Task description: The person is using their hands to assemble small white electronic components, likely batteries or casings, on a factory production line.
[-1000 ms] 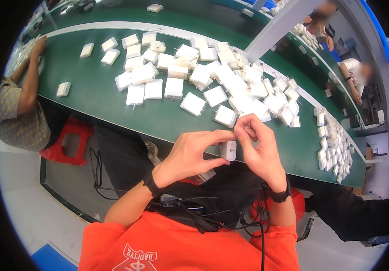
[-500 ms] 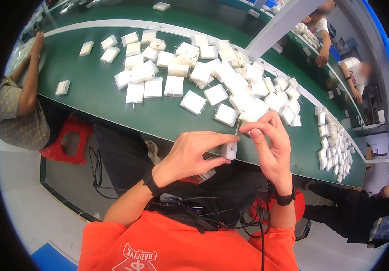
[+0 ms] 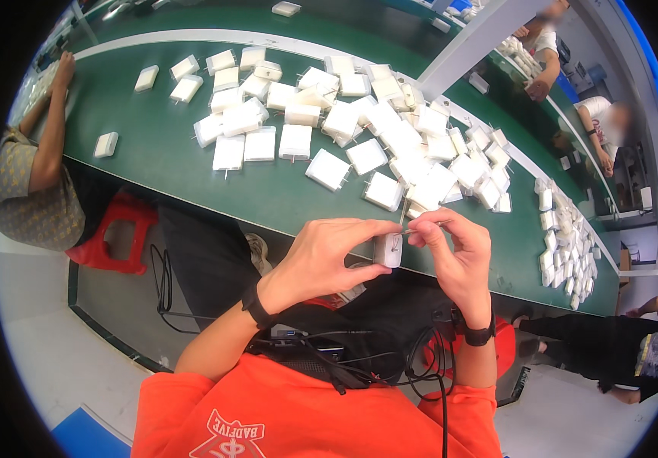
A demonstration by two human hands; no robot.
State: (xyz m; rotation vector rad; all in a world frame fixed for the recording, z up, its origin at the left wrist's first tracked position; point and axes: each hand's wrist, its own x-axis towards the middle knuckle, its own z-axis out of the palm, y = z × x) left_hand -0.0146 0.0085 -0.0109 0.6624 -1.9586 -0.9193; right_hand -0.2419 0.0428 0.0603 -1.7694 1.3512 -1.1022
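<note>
Hands meet in front of the chest, off the near edge of the green surface (image 3: 153, 164). Left hand (image 3: 329, 256) grasps a small white adapter block (image 3: 388, 249), fingers closed around its left side and top. Right hand (image 3: 455, 256) pinches a thin metal pin (image 3: 420, 226) between thumb and forefinger, directly above and right of the block. Pin long axis runs roughly left-right, its free end toward the block's upper face. Right hand is nearer the pin; left hand alone carries the block. Loose white adapters (image 3: 390, 141) lie heaped mid-surface, well apart from both hands.
</note>
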